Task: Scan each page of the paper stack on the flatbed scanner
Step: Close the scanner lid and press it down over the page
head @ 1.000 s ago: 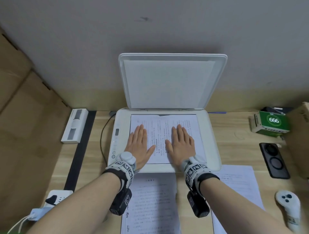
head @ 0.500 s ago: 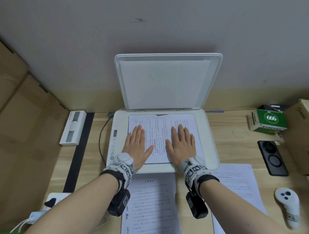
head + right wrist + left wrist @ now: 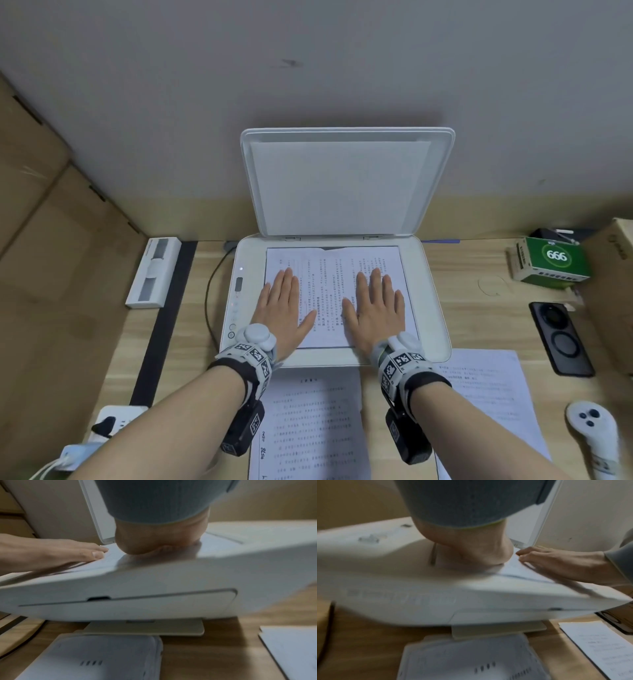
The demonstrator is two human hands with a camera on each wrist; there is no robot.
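Observation:
The white flatbed scanner [image 3: 431, 298] sits at the middle of the desk with its lid [image 3: 346, 181] raised upright. A printed page [image 3: 329, 270] lies on the glass, its far edge slightly torn or curled. My left hand [image 3: 279, 308] lies flat on the page's left half, fingers straight. My right hand [image 3: 376, 308] lies flat on the right half. In the wrist views the left palm [image 3: 476, 550] and the right palm [image 3: 154, 540] press down on the scanner top. A paper stack [image 3: 308, 425] lies in front of the scanner, and another sheet pile [image 3: 493, 394] lies at the right.
A black phone [image 3: 560, 337] and a white controller [image 3: 596, 438] lie at the right, with a green box [image 3: 551, 262] and a cardboard box [image 3: 613, 284] behind. At the left are a white case [image 3: 154, 272], a black strip [image 3: 164, 322], the scanner cable [image 3: 209, 291] and a power strip [image 3: 113, 421].
Both hands stay flat on the page on the glass, having slid slightly apart. Only the head camera has shifted a little.

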